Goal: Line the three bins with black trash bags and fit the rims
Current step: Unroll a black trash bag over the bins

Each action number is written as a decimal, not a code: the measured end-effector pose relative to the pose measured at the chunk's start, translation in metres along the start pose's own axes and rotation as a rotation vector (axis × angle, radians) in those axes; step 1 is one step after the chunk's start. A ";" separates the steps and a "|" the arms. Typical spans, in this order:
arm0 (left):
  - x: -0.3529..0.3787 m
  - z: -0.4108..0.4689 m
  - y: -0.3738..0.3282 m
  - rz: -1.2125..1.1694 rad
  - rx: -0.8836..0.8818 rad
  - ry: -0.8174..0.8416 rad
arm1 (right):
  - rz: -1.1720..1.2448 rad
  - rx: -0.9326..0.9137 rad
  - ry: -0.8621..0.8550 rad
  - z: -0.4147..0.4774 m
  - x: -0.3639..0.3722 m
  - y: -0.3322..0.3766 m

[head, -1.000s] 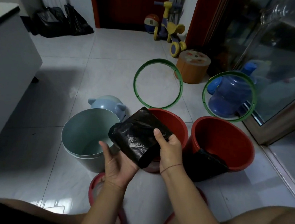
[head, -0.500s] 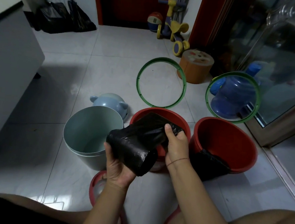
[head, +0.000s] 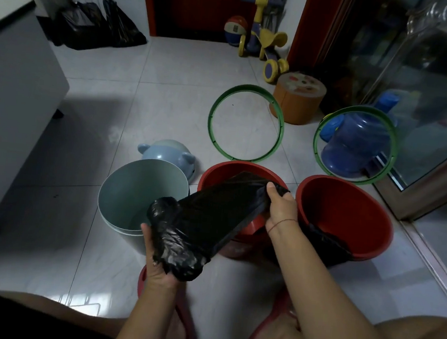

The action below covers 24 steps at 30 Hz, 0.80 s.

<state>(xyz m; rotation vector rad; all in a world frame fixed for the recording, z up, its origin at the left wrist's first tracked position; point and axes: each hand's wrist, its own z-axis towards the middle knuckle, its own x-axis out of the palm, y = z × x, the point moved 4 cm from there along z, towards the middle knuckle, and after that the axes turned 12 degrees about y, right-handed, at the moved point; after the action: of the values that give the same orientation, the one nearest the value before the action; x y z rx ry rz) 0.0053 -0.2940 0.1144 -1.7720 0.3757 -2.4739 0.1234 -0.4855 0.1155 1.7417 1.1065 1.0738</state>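
Dim indoor light; we see glare on the floor (head: 78, 298) near left, a soft shadow far left, wide-angle bending at edges, slight blur throughout.

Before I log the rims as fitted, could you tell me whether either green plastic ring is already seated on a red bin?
No: both green plastic rings lie flat on the white tiled floor behind the red bins, with none on top.

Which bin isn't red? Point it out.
The pale green bin, leftmost of the three. The middle bin and right bin are both red.
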 end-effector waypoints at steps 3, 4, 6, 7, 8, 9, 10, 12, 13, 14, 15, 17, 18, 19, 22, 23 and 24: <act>-0.008 -0.010 -0.007 0.000 -0.075 0.035 | -0.128 -0.005 -0.001 0.016 -0.004 0.001; -0.011 -0.017 -0.007 -0.021 -0.112 0.040 | -0.174 -0.001 0.011 0.020 -0.005 0.001; -0.019 -0.032 -0.008 -0.022 -0.179 -0.007 | -0.251 0.016 0.053 0.023 -0.005 -0.001; -0.022 -0.037 -0.012 0.001 -0.192 -0.052 | -0.307 0.025 0.081 0.024 -0.005 -0.002; -0.022 -0.041 -0.020 0.039 -0.188 -0.110 | -0.369 0.032 0.109 0.023 -0.004 -0.003; -0.021 -0.042 -0.030 0.074 -0.161 -0.154 | -0.417 0.034 0.130 0.022 -0.003 -0.004; -0.023 -0.041 -0.036 0.100 -0.137 -0.212 | -0.449 0.034 0.143 0.021 -0.003 -0.005; -0.035 -0.046 -0.046 0.086 -0.108 -0.329 | -0.520 0.032 0.155 0.018 -0.005 -0.006; -0.038 -0.047 -0.052 0.046 -0.088 -0.300 | -0.551 0.032 0.156 0.017 -0.007 -0.007; -0.035 -0.046 -0.057 -0.020 -0.062 -0.240 | -0.574 0.029 0.158 0.016 -0.009 -0.008; -0.025 -0.044 -0.060 -0.037 -0.069 -0.205 | -0.592 0.023 0.158 0.016 -0.010 -0.008; -0.021 -0.045 -0.070 0.049 -0.068 -0.255 | -0.618 0.023 0.159 0.016 -0.012 -0.010; -0.021 -0.043 -0.075 0.065 -0.069 -0.246 | -0.625 0.026 0.162 0.016 -0.013 -0.011; -0.023 -0.043 -0.078 0.064 -0.075 -0.249 | -0.626 0.030 0.165 0.017 -0.014 -0.013; -0.019 -0.039 -0.081 -0.011 -0.067 -0.203 | -0.654 0.054 0.169 0.020 -0.015 -0.019; -0.017 -0.037 -0.078 -0.010 -0.069 -0.208 | -0.709 0.076 0.166 0.020 -0.015 -0.020; -0.016 -0.033 -0.074 0.015 -0.076 -0.249 | -0.794 0.098 0.159 0.019 -0.016 -0.019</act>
<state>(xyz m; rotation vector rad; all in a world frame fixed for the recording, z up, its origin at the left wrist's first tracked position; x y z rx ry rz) -0.0141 -0.2143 0.1073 -2.0665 0.4659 -2.2193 0.1318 -0.4980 0.0877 1.1034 1.7640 0.6602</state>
